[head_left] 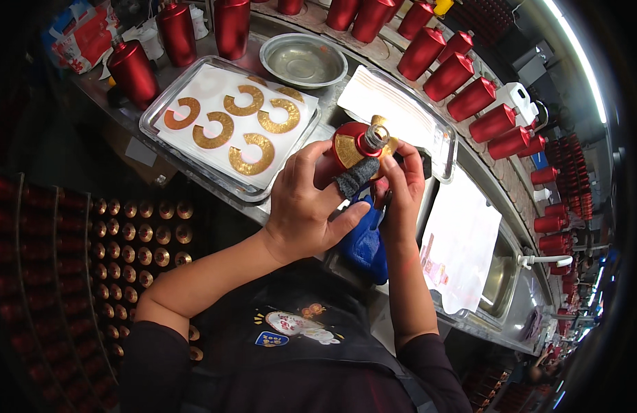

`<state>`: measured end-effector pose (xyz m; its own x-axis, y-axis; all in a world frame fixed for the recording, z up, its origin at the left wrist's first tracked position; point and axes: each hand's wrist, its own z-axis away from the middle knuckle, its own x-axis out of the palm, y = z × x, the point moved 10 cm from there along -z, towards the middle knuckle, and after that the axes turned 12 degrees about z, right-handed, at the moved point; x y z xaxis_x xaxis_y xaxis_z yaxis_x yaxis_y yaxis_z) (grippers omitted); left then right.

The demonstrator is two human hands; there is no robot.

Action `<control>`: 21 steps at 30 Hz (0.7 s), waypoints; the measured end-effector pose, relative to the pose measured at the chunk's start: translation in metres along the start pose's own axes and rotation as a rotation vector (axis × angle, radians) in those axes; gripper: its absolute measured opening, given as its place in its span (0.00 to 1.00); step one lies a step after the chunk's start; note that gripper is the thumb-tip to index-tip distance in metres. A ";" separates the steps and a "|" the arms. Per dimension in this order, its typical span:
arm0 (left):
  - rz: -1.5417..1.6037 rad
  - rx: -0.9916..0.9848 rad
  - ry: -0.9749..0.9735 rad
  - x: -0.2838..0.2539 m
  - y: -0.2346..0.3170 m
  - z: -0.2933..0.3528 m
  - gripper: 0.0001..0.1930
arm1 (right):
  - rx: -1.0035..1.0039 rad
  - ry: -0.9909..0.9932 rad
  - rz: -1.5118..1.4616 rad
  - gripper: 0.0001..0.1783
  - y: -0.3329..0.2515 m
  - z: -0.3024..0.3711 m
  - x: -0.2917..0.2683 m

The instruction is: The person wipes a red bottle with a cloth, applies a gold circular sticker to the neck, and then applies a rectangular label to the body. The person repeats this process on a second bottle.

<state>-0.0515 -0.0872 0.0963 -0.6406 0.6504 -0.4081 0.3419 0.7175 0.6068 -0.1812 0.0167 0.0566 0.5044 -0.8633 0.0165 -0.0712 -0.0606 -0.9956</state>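
Observation:
A glossy red bottle (349,129) with a bare glass neck is held in front of me, its mouth tipped up toward me. My left hand (294,196) grips its side, and a dark grey fabric sleeve (358,177) on one finger presses against the shoulder. Around the neck lies a curved gold decal (346,151). My right hand (404,186) pinches the decal's right-hand part beside the neck. On a metal tray (150,117) at the left rest several C-shaped gold decals (251,154) on white sheets.
Behind the tray stand a metal bowl (303,60) and red bottles (132,72). More bottles (449,74) line the curved conveyor. White sheets (401,103) fill a second tray. A sink (499,279) with a white tap is at right; blue material (365,241) hangs below my hands.

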 end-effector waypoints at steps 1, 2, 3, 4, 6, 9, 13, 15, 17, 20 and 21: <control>-0.038 -0.021 -0.007 0.003 0.000 -0.002 0.18 | 0.026 -0.003 -0.023 0.18 0.004 -0.001 0.000; -0.076 -0.017 0.004 0.006 0.005 -0.003 0.19 | 0.049 0.023 -0.047 0.16 0.007 -0.002 -0.004; -0.120 -0.022 0.010 0.010 0.008 -0.004 0.20 | 0.003 0.013 -0.060 0.14 0.005 -0.004 -0.003; -0.164 -0.027 0.015 0.013 0.011 -0.005 0.21 | 0.023 0.018 -0.063 0.14 0.007 -0.005 -0.006; -0.196 -0.053 -0.004 0.019 0.014 -0.004 0.21 | 0.027 0.000 -0.091 0.14 0.008 -0.007 -0.008; -0.238 -0.013 -0.090 0.022 0.022 0.000 0.22 | 0.019 -0.056 -0.051 0.13 0.005 -0.011 -0.007; 0.048 -0.039 0.024 -0.003 0.014 0.003 0.26 | -0.095 -0.054 0.024 0.16 -0.008 -0.019 -0.006; 0.086 -0.092 0.085 -0.003 -0.003 -0.005 0.34 | -0.098 -0.077 -0.041 0.16 -0.006 -0.022 -0.002; 0.190 -0.243 0.019 0.018 -0.029 -0.016 0.41 | -0.083 -0.093 -0.066 0.16 -0.001 -0.023 0.000; 0.280 -0.358 -0.049 0.029 -0.048 -0.030 0.40 | -0.122 -0.122 -0.161 0.21 -0.002 -0.021 -0.001; 0.432 -0.326 -0.093 0.030 -0.047 -0.036 0.42 | -0.114 -0.077 -0.042 0.21 0.000 -0.020 -0.006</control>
<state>-0.1114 -0.1100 0.0797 -0.4210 0.8984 -0.1247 0.3204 0.2759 0.9062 -0.2015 0.0113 0.0580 0.5736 -0.8179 0.0463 -0.1436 -0.1560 -0.9773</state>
